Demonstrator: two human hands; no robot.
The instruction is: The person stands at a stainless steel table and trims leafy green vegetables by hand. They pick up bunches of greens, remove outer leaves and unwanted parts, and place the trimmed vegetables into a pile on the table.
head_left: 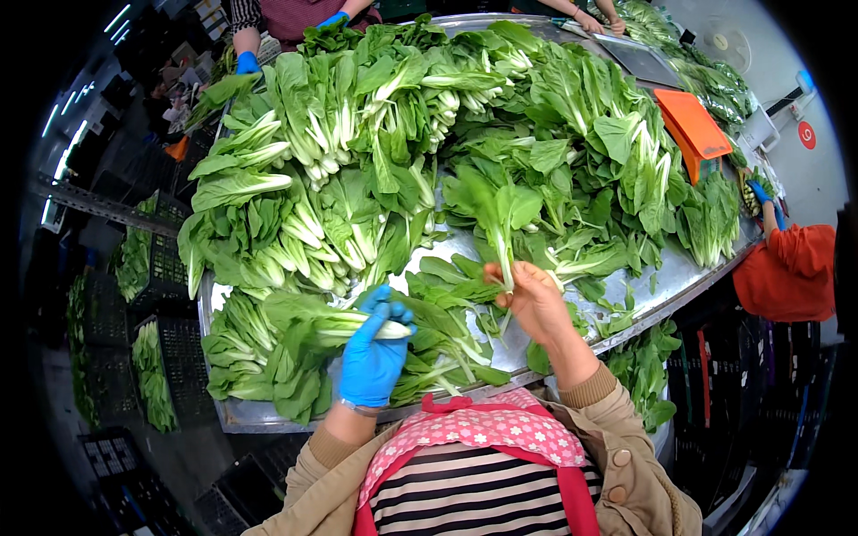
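Observation:
My left hand point(374, 350), in a blue glove, is closed around the pale stem of a leafy green cabbage head point(304, 323) whose leaves spread to the left. Bare, my right hand point(533, 299) pinches the white base of a smaller bok choy point(502, 214), held upright with its leaves pointing away from me. Between and beneath my hands, loose green leaves point(451, 344) lie on the metal table point(514, 350). Large heaps of the same greens point(308, 121) cover the table beyond, many with white stems turned toward me.
An orange scale point(693, 123) stands at the right among the greens. Co-workers with blue gloves point(248, 62) work at the far left, and one in an orange-red top point(788, 272) is at the right. Dark crates point(183, 357) with greens stand left of the table.

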